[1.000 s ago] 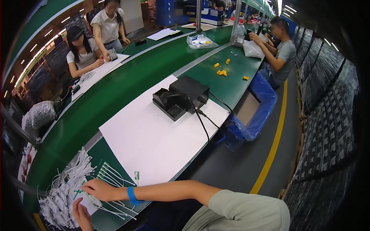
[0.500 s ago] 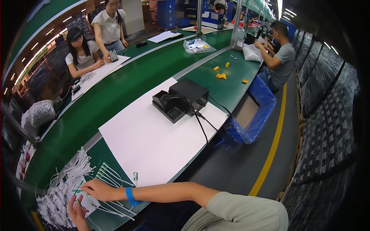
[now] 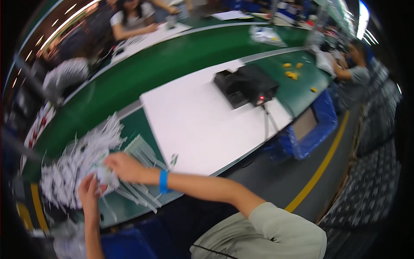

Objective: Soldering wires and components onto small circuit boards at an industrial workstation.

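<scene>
Your R hand [image 3: 123, 167] has fingertips bunched, L hand [image 3: 89, 193] thumb & fingers curled close by; both L of the white board [image 3: 202, 125]. Too blurred to tell what either pinches. White cable pile [image 3: 71, 170] is also L of the board, w/ a row of white cables [image 3: 140, 149] nearer the board. Black unit [image 3: 261, 82] sits on the board, sm. green part [image 3: 174, 159] at the board's near L corner.

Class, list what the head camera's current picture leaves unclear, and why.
In the head view:
Left hand, right hand: motion blur obscures exact fingertip contact.
Small green piece: details blurred.
White cable pile: strands overlap and blur, preventing a count.
Seated person: head cropped by the top edge.
</scene>
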`<control>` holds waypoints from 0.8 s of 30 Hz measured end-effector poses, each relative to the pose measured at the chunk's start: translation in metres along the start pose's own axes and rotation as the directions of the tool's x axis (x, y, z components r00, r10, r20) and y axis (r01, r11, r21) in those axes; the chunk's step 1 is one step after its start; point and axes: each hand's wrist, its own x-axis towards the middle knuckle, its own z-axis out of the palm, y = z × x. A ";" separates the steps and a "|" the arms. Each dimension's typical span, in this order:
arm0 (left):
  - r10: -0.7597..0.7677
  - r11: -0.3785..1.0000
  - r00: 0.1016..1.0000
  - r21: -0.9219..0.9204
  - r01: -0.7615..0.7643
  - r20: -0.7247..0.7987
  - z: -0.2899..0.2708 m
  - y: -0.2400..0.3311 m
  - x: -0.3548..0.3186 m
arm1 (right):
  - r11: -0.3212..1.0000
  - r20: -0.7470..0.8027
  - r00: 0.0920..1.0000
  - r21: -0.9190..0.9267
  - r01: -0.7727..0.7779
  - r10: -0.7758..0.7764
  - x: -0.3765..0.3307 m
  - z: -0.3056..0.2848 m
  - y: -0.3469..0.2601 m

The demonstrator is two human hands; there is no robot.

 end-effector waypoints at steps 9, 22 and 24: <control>0.048 0.969 0.998 0.245 -0.038 -0.032 -0.021 -0.012 0.022 | 0.947 0.253 0.914 -0.146 -0.288 0.317 0.021 -0.037 -0.012; -0.033 0.976 0.998 0.217 0.022 0.050 -0.020 -0.064 0.047 | 0.694 0.341 0.938 -0.689 0.209 0.056 0.010 0.023 -0.006; 0.055 0.928 0.997 0.366 -0.072 0.057 -0.020 -0.067 0.047 | 0.628 0.322 0.946 -0.740 0.240 0.018 0.014 0.023 -0.006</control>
